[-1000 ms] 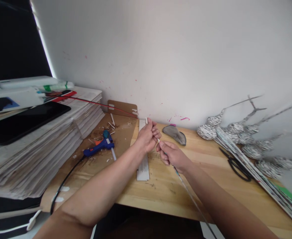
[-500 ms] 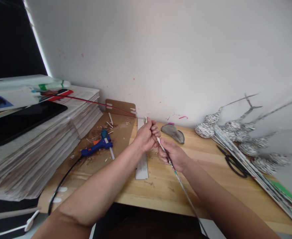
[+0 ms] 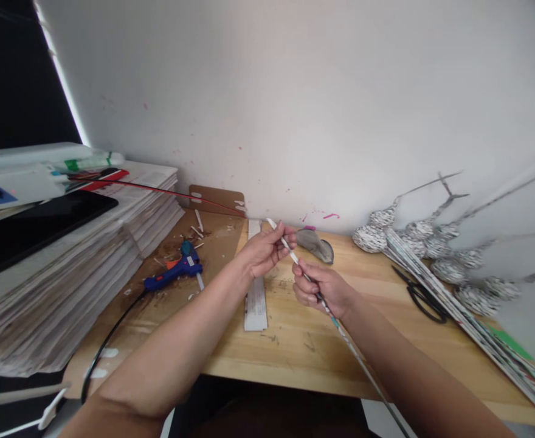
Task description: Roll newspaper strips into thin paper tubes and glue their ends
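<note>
A long thin rolled-paper stick (image 3: pixel 346 344) slants from the table's front edge up between my hands, its white tip pointing to the upper left. My right hand (image 3: pixel 321 288) is closed around it a little below the tip. My left hand (image 3: pixel 270 248) pinches the stick near its white end with thumb and fingers. Beneath my left hand lies a stack of narrow printed paper strips (image 3: pixel 256 307) on the wooden table. Behind my right hand is a grey cloth-like piece (image 3: pixel 315 244).
At left, a blue glue gun (image 3: pixel 174 272) lies on brown cardboard (image 3: pixel 222 243) among scraps, beside a tall paper stack (image 3: pixel 131 243) with a phone (image 3: pixel 44 228) on top. At right are black scissors (image 3: pixel 420 295), a bundle of paper sticks (image 3: pixel 459 310) and several woven paper balls (image 3: pixel 370 238).
My hands have moved slightly apart along the stick, so more of its white end shows between them. My left fingers have opened out somewhat. The whole view has shifted slightly.
</note>
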Demonstrator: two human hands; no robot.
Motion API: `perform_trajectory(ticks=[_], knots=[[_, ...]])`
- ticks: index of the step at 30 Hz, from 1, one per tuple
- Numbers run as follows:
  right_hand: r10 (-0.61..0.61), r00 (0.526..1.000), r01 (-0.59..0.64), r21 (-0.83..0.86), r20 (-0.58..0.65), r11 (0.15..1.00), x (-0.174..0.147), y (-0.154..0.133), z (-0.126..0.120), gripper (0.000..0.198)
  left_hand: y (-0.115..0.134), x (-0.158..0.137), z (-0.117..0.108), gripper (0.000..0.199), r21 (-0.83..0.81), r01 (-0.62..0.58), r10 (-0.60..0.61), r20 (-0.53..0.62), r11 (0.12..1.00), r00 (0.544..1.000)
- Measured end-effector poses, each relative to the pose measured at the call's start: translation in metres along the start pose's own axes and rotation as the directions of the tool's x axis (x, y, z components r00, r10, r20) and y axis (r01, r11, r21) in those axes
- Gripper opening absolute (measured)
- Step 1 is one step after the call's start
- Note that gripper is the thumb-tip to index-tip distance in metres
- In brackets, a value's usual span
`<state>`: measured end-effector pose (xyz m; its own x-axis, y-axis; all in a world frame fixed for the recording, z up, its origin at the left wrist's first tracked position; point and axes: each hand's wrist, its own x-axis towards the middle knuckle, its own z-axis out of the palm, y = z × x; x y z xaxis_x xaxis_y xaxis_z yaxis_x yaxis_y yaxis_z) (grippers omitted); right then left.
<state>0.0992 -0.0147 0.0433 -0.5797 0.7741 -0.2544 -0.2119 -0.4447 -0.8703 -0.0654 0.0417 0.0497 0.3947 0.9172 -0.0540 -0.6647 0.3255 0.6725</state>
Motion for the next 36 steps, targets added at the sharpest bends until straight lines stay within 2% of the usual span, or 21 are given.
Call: perform_trajectory(ticks=[5,9,11,12,13,15,17,18,19,20,21,22,23,27,30,32,34,36], knots=[[-0.019,1.000,0.019,-0.062,-0.003,0.998,-0.010,0.005,-0.002,0.032,-0.006,-0.005,0.004,0.021,0.025,0.037,-0.038,0.009,0.999,0.999],[-0.007,0.996,-0.009,-0.179,-0.091,0.984,-0.019,0.006,-0.002,0.036,-0.010,-0.016,0.008,0.022,0.055,0.069,-0.071,0.034,0.996,0.997],[-0.081,0.982,0.030,-0.286,-0.169,0.958,-0.022,0.004,0.000,0.038,-0.012,-0.023,0.011,0.022,0.058,0.071,-0.073,0.027,0.996,0.997],[-0.165,0.961,0.077,-0.359,-0.222,0.930,-0.023,0.003,0.001,0.039,-0.013,-0.028,0.012,0.021,0.059,0.067,-0.068,0.012,0.996,0.998],[-0.279,0.919,0.133,-0.448,-0.277,0.884,-0.024,0.000,0.003,0.039,-0.014,-0.032,0.013,0.020,0.063,0.063,-0.063,-0.009,0.996,0.998],[-0.536,0.777,0.218,-0.658,-0.330,0.721,-0.026,-0.005,0.009,0.036,-0.017,-0.041,0.015,0.017,0.080,0.061,-0.056,-0.053,0.995,0.997],[-0.721,0.650,0.227,-0.843,-0.242,0.488,-0.027,-0.011,0.018,0.030,-0.020,-0.050,0.017,0.014,0.101,0.051,-0.043,-0.078,0.994,0.996],[-0.772,0.615,0.220,-0.905,-0.161,0.364,-0.026,-0.013,0.022,0.027,-0.022,-0.054,0.019,0.012,0.116,0.040,-0.030,-0.082,0.992,0.996],[-0.795,0.601,0.212,-0.943,-0.080,0.255,-0.025,-0.016,0.027,0.024,-0.024,-0.057,0.020,0.011,0.136,0.027,-0.016,-0.082,0.990,0.996],[-0.800,0.600,0.205,-0.963,-0.017,0.174,-0.023,-0.017,0.031,0.023,-0.026,-0.061,0.023,0.011,0.159,0.016,-0.003,-0.081,0.987,0.997],[-0.791,0.611,0.198,-0.971,0.019,0.130,-0.020,-0.018,0.035,0.022,-0.028,-0.064,0.025,0.013,0.183,0.005,0.009,-0.078,0.983,0.997],[-0.773,0.634,0.196,-0.972,0.024,0.131,-0.017,-0.019,0.037,0.019,-0.029,-0.067,0.028,0.015,0.202,-0.002,0.017,-0.073,0.979,0.997],[-0.747,0.665,0.201,-0.964,0.005,0.172,-0.014,-0.019,0.039,0.017,-0.030,-0.070,0.030,0.016,0.216,-0.004,0.018,-0.064,0.976,0.998],[-0.613,0.779,0.238,-0.843,-0.130,0.482,-0.008,-0.018,0.043,0.012,-0.033,-0.081,0.033,0.017,0.227,0.003,0.008,-0.047,0.974,0.999],[-0.482,0.862,0.258,-0.682,-0.158,0.685,-0.010,-0.016,0.044,0.015,-0.038,-0.087,0.029,0.017,0.187,-0.010,0.019,-0.045,0.982,0.999],[-0.358,0.919,0.225,-0.528,-0.164,0.819,-0.012,-0.014,0.044,0.021,-0.043,-0.090,0.027,0.017,0.142,-0.019,0.024,-0.034,0.990,0.999],[-0.264,0.945,0.170,-0.398,-0.195,0.902,-0.015,-0.013,0.042,0.026,-0.046,-0.092,0.027,0.019,0.123,-0.011,0.014,-0.028,0.992,1.000],[-0.247,0.938,0.155,-0.344,-0.244,0.926,-0.020,-0.013,0.038,0.029,-0.045,-0.094,0.026,0.025,0.172,0.020,-0.019,-0.008,0.985,1.000]])
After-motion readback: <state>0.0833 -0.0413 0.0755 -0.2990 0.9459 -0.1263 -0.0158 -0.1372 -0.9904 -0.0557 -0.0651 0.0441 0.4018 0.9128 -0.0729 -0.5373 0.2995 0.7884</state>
